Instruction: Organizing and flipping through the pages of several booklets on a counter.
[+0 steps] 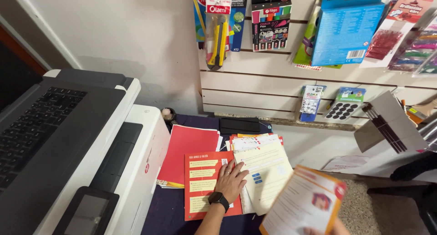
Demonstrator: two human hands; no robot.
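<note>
My left hand (pixel 231 181), with a black watch on its wrist, lies flat and spread on an open booklet with a red page (pixel 203 186) and a cream page (pixel 267 171). My right hand (pixel 336 228) shows only at the bottom edge, gripping an orange-edged printed page (pixel 304 203) that is lifted and blurred. More red sheets (pixel 189 153) are stacked on the dark table (pixel 166 212) to the left of the booklet.
A large white and grey printer (pixel 86 144) with a laptop keyboard (pixel 32 130) on top fills the left. A slat wall (pixel 255 87) behind holds hanging stationery packs. A black case (pixel 240 125) lies at the back. A grey card stand (pixel 387 125) sits at right.
</note>
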